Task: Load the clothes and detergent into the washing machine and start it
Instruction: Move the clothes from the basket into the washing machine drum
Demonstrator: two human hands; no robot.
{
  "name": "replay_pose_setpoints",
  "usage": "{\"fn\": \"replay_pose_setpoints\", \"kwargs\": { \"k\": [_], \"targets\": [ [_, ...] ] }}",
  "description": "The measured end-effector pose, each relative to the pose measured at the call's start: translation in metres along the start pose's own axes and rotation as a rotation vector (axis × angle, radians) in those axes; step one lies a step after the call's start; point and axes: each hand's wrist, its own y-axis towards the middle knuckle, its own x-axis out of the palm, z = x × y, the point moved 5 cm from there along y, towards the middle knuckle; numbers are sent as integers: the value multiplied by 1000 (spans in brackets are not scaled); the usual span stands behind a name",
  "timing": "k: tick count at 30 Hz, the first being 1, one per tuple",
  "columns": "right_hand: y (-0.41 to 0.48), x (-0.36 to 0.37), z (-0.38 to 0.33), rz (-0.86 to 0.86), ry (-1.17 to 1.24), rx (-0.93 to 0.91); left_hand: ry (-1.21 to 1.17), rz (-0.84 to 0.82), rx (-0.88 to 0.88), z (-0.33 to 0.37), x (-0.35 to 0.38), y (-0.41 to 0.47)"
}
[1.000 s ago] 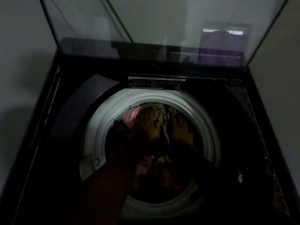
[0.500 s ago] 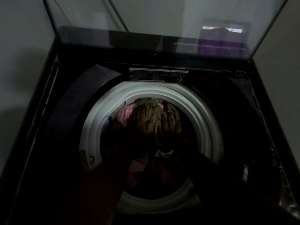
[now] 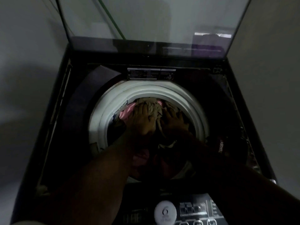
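Note:
A dark top-loading washing machine [image 3: 227,98] stands open below me, its white drum rim [image 3: 103,117] lit from the left. Inside the drum lies a heap of clothes: a beige garment [image 3: 151,105] on top and a pink one [image 3: 125,112] to its left. My left hand [image 3: 141,119] presses flat on the beige cloth with fingers spread. My right hand [image 3: 174,120] presses down beside it, fingers straight. More pink cloth [image 3: 142,155] shows in the dark lower part of the drum, between my forearms.
The glass lid [image 3: 146,21] stands raised at the back. A label [image 3: 151,73] sits behind the drum. The control panel with a white round dial [image 3: 164,211] and buttons lies at the near edge. Grey walls close in on both sides.
The view has pulled back, so the control panel now shows at the bottom. Both hands stay flat on the clothes, pushing them toward the back of the drum.

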Motion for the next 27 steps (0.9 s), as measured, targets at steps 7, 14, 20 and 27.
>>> {"fn": "replay_pose_setpoints", "kwargs": {
  "k": [7,14,20,27],
  "targets": [
    [-56,-61,-11,119,56,-71,-14,-79,-133,-2,-97,-28],
    [-121,-104,-31,241,123,-163,-150,76,-189,19,-167,-77],
    [-169,-121,-37,337,234,-256,-235,146,-199,57,-198,-133],
    [-222,-125,-31,407,244,-401,-254,306,-233,90,-213,-204]
  ]
}}
